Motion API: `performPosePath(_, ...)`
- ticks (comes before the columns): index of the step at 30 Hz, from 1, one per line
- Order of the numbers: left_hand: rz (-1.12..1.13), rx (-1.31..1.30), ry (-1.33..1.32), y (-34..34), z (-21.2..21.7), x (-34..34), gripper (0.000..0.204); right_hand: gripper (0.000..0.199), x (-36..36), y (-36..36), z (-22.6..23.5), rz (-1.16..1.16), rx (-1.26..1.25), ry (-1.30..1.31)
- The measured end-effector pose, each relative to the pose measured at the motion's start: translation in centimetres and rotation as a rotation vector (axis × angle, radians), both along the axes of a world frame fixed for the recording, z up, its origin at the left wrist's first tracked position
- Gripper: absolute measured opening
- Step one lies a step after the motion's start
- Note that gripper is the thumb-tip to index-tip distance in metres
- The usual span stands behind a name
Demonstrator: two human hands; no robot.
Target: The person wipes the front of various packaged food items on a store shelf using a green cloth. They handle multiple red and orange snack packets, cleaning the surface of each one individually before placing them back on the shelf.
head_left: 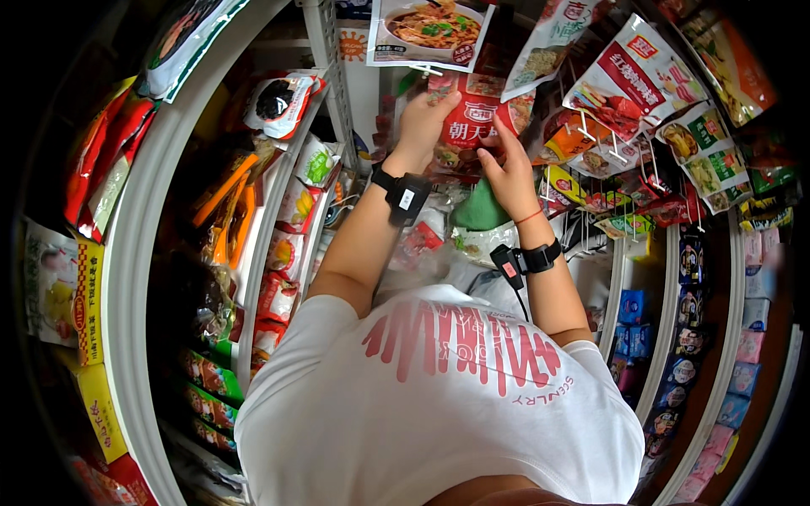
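**Two hands on one red packet at a shop rack**

Seen from above, a person in a white shirt faces a rack of hanging food packets. Both arms reach up and forward, and each wrist wears one black band, two in all.

The left hand and the right hand together hold a single red packet at the middle top of the view, in front of the rack. The left hand's fingers curl around the packet's left edge. The right hand's fingers pinch its lower right side. The packet's long axis runs up and down, with its printed face turned towards the person and its top edge towards the rack's hooks.

Many other packets hang on the right. Three white curved shelf edges hold more snacks on the left.
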State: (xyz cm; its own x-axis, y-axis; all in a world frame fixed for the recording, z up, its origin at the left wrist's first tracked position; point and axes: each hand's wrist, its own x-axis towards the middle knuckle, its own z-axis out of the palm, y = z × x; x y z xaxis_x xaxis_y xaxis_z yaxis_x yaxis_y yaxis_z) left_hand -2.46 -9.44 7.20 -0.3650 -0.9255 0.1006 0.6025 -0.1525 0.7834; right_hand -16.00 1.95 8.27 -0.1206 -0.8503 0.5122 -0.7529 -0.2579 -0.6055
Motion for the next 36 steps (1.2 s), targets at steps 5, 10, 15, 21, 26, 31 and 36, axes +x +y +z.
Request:
performPosePath(5,-0.04,0.01,0.032,-1.1,0.5,0.1,0.021,0.06,-0.2,-2.3,0.5,-0.075,0.057,0.064)
performPosePath(10,-0.062,-0.002,0.038,-2.3,0.4,-0.7,0.022,0.05,0.4,-4.1,1.1,-0.163,0.109,0.114)
performPosePath(15,-0.07,-0.035,-0.097,-3.0,0.1,-1.2,0.021,0.061,0.5,-5.2,0.2,-0.288,0.085,0.275)
performPosePath(21,-0.023,-0.037,-0.142,-3.7,-0.4,-1.8,0.021,0.068,0.6,-6.2,0.6,-0.33,0.057,0.361)
performPosePath(26,-0.073,0.008,-0.079,-3.3,-0.1,-1.7,0.022,0.067,0.5,-6.6,0.5,-0.349,0.091,0.34)
performPosePath(31,0.111,-0.125,-0.186,-3.8,-0.5,-2.7,0.024,0.066,-0.4,-7.5,-0.9,-0.33,0.006,0.32)
performPosePath(36,0.089,-0.142,-0.431,-4.6,-1.0,-3.8,0.046,0.068,-2.3,-9.5,-2.0,-0.367,0.194,0.173)
